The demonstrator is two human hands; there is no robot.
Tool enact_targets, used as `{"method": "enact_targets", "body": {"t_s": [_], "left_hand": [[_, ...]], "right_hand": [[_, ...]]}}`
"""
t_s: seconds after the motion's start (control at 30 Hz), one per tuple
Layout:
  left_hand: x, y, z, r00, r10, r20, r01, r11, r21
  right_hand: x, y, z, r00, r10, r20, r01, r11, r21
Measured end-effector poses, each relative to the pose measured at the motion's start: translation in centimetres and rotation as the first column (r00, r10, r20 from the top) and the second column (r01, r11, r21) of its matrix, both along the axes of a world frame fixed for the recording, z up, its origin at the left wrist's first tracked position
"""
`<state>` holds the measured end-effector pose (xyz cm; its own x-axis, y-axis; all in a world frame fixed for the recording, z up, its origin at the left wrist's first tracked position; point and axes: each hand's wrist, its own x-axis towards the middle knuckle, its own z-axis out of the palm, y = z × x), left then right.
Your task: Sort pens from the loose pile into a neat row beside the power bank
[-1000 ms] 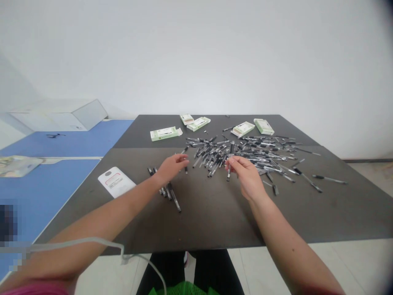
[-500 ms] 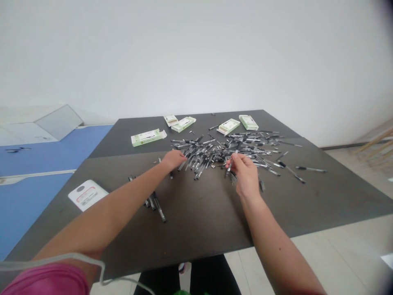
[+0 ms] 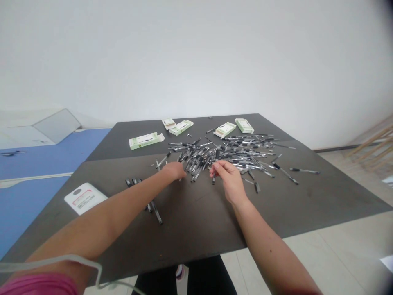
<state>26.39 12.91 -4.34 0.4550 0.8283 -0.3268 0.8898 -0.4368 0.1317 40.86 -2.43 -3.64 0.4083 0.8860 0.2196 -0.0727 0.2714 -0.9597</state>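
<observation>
Pen (image 3: 213,179), upper half hidden behind right-hand fingers (image 3: 218,166)

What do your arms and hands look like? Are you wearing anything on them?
My left hand and right hand are bare, with no gloves. A pink sleeve shows by my left arm, and a thin pale cable lies across it. My right forearm has small dark spots.

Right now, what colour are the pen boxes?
Pen boxes: pale green and white, best in head view.

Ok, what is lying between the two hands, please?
In the head view, the near edge of the pile of black pens lies between the left hand and right hand.
</observation>
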Motion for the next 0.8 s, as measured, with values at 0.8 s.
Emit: {"method": "enact_targets", "body": {"t_s": [0.8], "left_hand": [[-5.3,-9.2,5.1,-0.072,0.384,0.921,-0.060,0.920,-0.388]], "right_hand": [[-4.0,-1.3,-1.0,0.886,0.450,0.111,-0.420,0.881,-0.217]]}}
